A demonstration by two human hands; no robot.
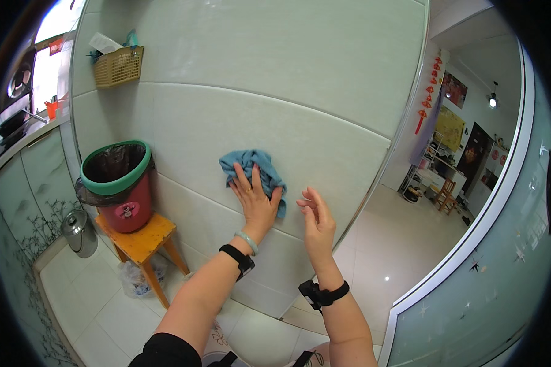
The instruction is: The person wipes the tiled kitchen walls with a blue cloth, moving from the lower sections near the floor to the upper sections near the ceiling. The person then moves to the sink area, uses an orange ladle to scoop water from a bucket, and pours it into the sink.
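A crumpled blue cloth lies pressed against the pale tiled wall under my left hand. My fingers spread over the cloth and the thumb rests at its right side. That wrist wears a pale green bangle and a black strap with a small device. To the right of the cloth, my right hand is raised with nothing in it. Its fingers are loosely curled and apart from the thumb; whether they touch the wall is unclear. Another black strapped device sits on the right wrist.
At left, a red bin with a green rim and black liner stands on an orange wooden stool. A lidded metal pail is beside it. A yellow basket hangs on the wall. At right are a doorway and frosted glass door.
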